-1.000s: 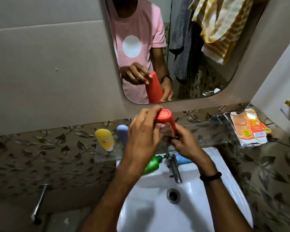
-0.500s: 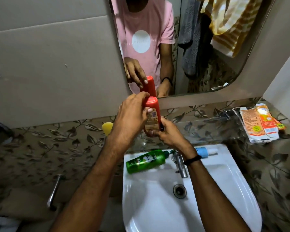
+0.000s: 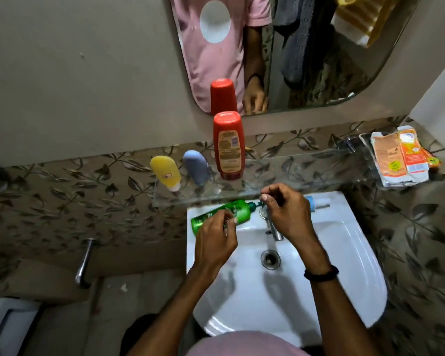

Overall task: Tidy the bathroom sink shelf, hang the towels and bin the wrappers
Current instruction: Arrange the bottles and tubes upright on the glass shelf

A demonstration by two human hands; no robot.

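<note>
A red bottle (image 3: 228, 147) stands cap-down on the glass shelf (image 3: 306, 173), with nothing touching it. Left of it stand a blue-grey bottle (image 3: 197, 167) and a yellow bottle (image 3: 165, 172). A green bottle (image 3: 239, 210) lies on its side on the sink's back rim. My left hand (image 3: 216, 237) is over its body with fingers curled onto it. My right hand (image 3: 288, 214) hovers by the bottle's dark cap, fingers loosely bent, holding nothing. Crumpled orange wrappers (image 3: 398, 158) lie at the shelf's right end.
A blue-and-white bottle (image 3: 316, 201) lies on the rim behind my right hand. The tap (image 3: 276, 233) juts over the white sink (image 3: 344, 265). The mirror reflects a grey towel (image 3: 293, 42) and a striped yellow towel (image 3: 362, 21). A metal wall tap (image 3: 84, 263) sticks out lower left.
Both hands let go of the red bottle, which now stands on the shelf. They dropped to the sink rim, the left onto the green bottle.
</note>
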